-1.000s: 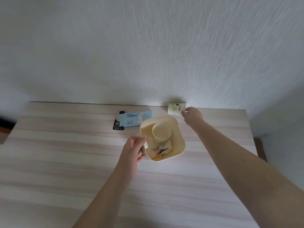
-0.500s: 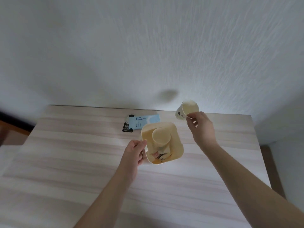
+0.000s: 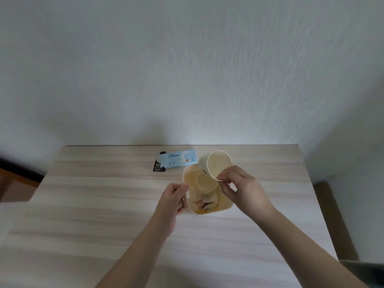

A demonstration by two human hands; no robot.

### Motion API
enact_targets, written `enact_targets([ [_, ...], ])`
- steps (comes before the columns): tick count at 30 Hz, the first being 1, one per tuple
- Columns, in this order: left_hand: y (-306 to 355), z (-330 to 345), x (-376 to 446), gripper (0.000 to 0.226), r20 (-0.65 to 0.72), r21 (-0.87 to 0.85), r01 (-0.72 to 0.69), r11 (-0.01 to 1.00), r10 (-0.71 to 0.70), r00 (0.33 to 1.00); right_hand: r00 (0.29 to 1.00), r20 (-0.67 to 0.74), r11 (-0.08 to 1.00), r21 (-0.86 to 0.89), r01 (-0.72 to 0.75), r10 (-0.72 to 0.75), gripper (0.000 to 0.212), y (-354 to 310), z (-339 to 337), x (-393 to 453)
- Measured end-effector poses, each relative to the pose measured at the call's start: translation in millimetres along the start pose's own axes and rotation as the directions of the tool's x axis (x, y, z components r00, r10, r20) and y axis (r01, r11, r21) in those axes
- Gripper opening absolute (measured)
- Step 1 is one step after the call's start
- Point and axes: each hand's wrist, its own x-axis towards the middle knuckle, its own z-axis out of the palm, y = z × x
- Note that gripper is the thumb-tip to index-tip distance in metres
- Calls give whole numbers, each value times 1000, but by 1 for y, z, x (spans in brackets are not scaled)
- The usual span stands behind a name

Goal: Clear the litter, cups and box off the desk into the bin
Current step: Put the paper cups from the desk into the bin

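Note:
A cream plastic bin stands on the wooden desk. My left hand grips its left rim. Inside it sit one paper cup and a crumpled wrapper. My right hand pinches the rim of a second paper cup, tilted with its mouth towards me, over the bin's far right corner. A light blue box lies flat just behind the bin, partly over a black packet.
The desk's back edge meets a white wall. The desk's right edge drops to the floor. Wide bare wood lies to the left and in front of the bin.
My right hand picked the second cup up from the back of the desk and carried it left and towards me, over the bin. My left hand kept hold of the bin.

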Motion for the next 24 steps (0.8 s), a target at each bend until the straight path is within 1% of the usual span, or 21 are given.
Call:
enact_targets([
  [3,1,-6,-4,27,-21,-2,15,1000,-15,1000,1000,7,1000,-7,27,-26,9,-9,-2,-3],
  [5,2,-10,-5,28,-21,4,16,1000,-16,1000,999,24,999,-5,32,-32,9,-14,-1,-5],
  [10,3,-15,-8,25,-6,21,2,1000,-2,1000,995,102,999,-49,18,-13,7,-22,10,-6],
  [14,2,-22,-12,22,39,21,-19,1000,18,999,978,199,991,-125,-39,63,10,-28,23,-1],
  [17,2,-31,-11,28,58,7,-23,1000,23,998,956,260,970,-230,-75,135,22,-32,34,1],
  [19,1,-40,-9,32,60,-16,-22,1000,23,998,953,260,960,-270,-80,153,25,-38,39,3],
  [24,-1,-68,2,26,82,-86,-6,996,13,997,962,237,952,-301,-57,133,19,-57,54,9],
])
